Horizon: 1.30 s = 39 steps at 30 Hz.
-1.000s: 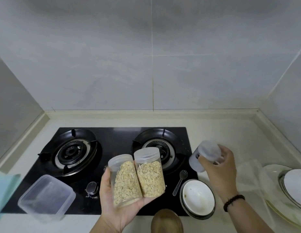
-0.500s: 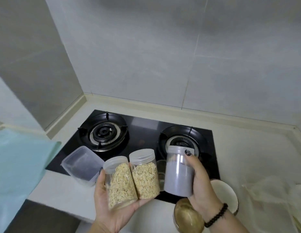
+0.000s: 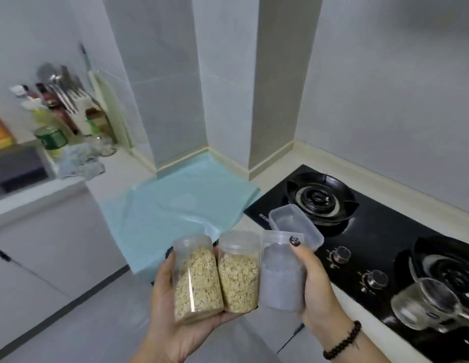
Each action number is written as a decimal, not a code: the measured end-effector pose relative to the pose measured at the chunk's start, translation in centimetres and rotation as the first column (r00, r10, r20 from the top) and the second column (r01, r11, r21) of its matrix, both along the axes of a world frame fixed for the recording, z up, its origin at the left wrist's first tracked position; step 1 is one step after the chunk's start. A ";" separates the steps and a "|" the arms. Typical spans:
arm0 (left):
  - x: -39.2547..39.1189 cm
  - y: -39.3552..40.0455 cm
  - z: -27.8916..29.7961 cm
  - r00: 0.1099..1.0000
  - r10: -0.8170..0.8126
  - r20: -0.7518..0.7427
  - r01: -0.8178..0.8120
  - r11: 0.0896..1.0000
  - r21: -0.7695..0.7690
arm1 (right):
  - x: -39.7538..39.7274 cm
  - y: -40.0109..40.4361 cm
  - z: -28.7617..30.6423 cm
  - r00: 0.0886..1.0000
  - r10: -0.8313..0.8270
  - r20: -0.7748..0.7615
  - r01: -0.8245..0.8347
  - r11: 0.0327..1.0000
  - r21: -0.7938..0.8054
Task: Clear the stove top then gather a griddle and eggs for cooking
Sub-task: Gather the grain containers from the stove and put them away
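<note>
A: Task thing first?
B: Stove top (image 3: 380, 231), black glass, two burners, on the pale tabletop (image 3: 319, 158). Not cleared: an empty clear plastic box (image 3: 296, 229) sits at its near-left corner and a glass mug (image 3: 422, 305) by the right burner.
A: Hands?
B: Left hand (image 3: 181, 320) cradles two oat jars (image 3: 217, 273) side by side, fingers curled round them. Right hand (image 3: 317, 292) is wrapped round a frosted jar (image 3: 280, 273), thumb on its lid. All three jars are up off the stove, held over the floor, touching in a row.
A: Handling?
B: Jars look light, stiff plastic, smooth walls, likely slippery; two in one palm is shaky, so I'd hold low round the bodies. The box should be featherweight, take it by the rim. The mug is fragile, take it by the handle.
A: Around it?
B: Light blue sheet (image 3: 176, 213) on the tabletop left of the stove; utensil rack (image 3: 63, 98) and bottles far left, blurred.
A: Griddle, eggs?
B: Not in view.
</note>
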State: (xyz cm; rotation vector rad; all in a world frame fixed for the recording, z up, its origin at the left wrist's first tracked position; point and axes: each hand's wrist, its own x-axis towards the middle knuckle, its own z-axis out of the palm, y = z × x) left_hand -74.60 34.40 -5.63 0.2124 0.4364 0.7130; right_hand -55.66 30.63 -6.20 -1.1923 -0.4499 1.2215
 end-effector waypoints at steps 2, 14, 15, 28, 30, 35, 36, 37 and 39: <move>-4.5 0.3 0.4 0.997 0.048 -0.059 -0.050 0.998 -0.028 | -4.1 1.4 -0.3 0.998 0.069 -0.001 -0.069 0.997 0.014; -24.2 -1.5 0.0 0.823 0.563 -0.073 -0.565 0.799 -0.204 | -25.5 7.5 -1.1 0.844 0.536 0.020 -0.536 0.844 -0.019; -25.5 -1.7 0.0 0.795 0.603 -0.063 -0.600 0.769 -0.220 | -27.1 8.1 -1.3 0.817 0.577 0.018 -0.576 0.817 -0.033; -36.4 1.9 -0.9 0.493 0.867 -0.067 -0.842 0.457 -0.287 | -42.2 16.8 -2.1 0.517 0.849 -0.111 -0.855 0.517 -0.032; -38.3 3.8 -0.6 0.451 0.890 -0.067 -0.865 0.417 -0.281 | -44.6 19.0 -1.6 0.482 0.867 -0.131 -0.874 0.485 -0.004; -43.8 8.5 1.0 0.379 0.922 -0.075 -0.908 0.355 -0.224 | -51.2 24.6 -0.2 0.329 0.935 -0.133 -0.943 0.333 0.008; -45.0 9.4 1.3 0.360 0.930 -0.070 -0.916 0.339 -0.213 | -52.6 25.8 -0.2 0.281 0.950 -0.136 -0.958 0.286 0.013; -45.8 10.0 1.4 0.343 0.937 -0.072 -0.925 0.323 -0.198 | -53.5 26.7 -0.1 0.247 0.958 -0.146 -0.968 0.252 0.019; -47.6 11.1 1.8 0.292 0.951 -0.102 -0.943 0.268 -0.198 | -56.0 28.2 0.1 0.147 0.970 -0.192 -0.986 0.159 0.047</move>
